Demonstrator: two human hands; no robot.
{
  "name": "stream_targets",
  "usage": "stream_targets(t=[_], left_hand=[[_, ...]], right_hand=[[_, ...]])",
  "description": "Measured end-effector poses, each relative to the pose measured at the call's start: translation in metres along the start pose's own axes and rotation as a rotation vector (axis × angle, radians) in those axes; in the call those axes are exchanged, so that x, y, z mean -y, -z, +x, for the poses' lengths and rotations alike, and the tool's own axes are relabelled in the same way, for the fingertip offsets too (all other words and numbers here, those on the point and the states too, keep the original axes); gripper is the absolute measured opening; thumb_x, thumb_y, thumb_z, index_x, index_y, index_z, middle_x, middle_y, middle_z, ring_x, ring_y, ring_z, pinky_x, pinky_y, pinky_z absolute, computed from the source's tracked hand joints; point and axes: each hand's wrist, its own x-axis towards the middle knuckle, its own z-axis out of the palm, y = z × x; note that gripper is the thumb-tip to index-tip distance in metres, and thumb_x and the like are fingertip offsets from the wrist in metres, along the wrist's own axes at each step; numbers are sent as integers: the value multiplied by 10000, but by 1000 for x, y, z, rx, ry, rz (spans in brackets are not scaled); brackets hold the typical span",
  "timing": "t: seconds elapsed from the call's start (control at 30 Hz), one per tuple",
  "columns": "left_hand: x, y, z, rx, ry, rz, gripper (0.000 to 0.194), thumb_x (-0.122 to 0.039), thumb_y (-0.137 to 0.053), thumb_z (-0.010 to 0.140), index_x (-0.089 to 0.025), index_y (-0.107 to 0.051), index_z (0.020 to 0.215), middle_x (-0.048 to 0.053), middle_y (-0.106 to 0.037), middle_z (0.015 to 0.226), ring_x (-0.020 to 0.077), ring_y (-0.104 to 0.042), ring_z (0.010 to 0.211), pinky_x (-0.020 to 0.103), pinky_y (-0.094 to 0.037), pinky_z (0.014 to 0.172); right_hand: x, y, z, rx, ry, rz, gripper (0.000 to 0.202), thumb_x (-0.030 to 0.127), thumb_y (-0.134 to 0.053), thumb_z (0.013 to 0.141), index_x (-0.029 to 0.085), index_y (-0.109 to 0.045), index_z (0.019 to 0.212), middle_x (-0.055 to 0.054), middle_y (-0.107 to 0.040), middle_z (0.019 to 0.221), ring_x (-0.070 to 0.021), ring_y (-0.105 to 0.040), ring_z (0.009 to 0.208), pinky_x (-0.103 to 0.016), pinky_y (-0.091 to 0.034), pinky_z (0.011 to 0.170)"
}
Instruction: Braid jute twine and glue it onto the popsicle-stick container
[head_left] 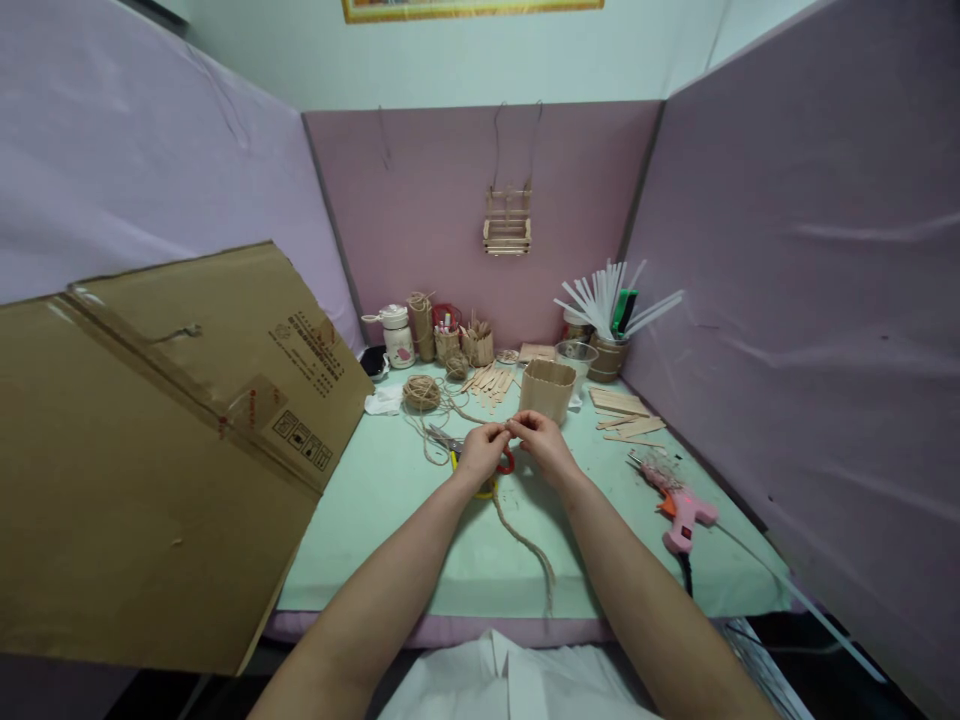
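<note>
Landmark is the craft-stick cup (547,392) standing upright on the green tabletop (345,550). Just on its near side, left hand (484,452) and right hand (541,445) meet, thumb and finger of each together; both grips look clamped on twine (519,535), exact pinch too small to make out. Twine is thus right in front of the cup, with a thicker-looking tail hanging toward the wearer; fingertips are likely set close so a short bit stays under control. A strand leads off to the twine ball (421,393) left of the cup, probably left loose so it feeds without tugging. Scissors (444,438), yellow and red at the handles, lie nearer than the cup, partly under the hands, presumably for quick reach. Pink glue gun (682,515) lies right of and nearer than the cup, nozzle away from the wearer, likely for safety. Flat sticks (630,420) are right of the cup; glue sticks (600,300) stand in a holder behind it to the right, probably to stay sorted. Writing: the cardboard sheet (180,450), well left of the cup, has several lines of characters, too small to read, plus a row of boxed handling symbols and red-marked tape. White bottle (399,345), behind and left of the cup, has a reddish print, illegible. No brand readable.
</note>
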Motion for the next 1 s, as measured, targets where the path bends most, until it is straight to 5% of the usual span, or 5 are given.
stream_targets(t=[0.2,0.47,0.73,1.0], left_hand=[[-7,-1,-5,24,-72,83,194,-302,-558,742,-150,-668,691,5,-614,631,124,-527,623,238,-393,629],[-11,-2,-8,173,-63,79,212,-323,-549,738,-147,-637,657,-6,-565,548,111,-490,545,232,-374,576],[-10,-5,-7,68,-2,-160,268,-403,-572,732,-146,-634,686,8,-569,582,107,-490,538,239,-390,564],[-6,-4,-3,20,23,-209,240,-360,-559,754,-140,-654,763,-6,-537,538,104,-492,529,233,-400,563]], right_hand=[[-8,3,9,-155,-130,131,218,356,-695,551,195,-563,615,29,-513,562,-118,-445,528,-243,-326,480],[-22,0,18,-338,8,159,242,395,-637,597,208,-487,626,45,-465,538,-104,-391,497,-246,-322,463],[-5,4,13,-99,75,270,287,453,-647,637,227,-475,685,26,-512,623,-116,-467,551,-249,-389,502],[2,4,9,-80,88,200,265,425,-658,627,216,-530,730,16,-523,653,-138,-507,629,-251,-404,548]])
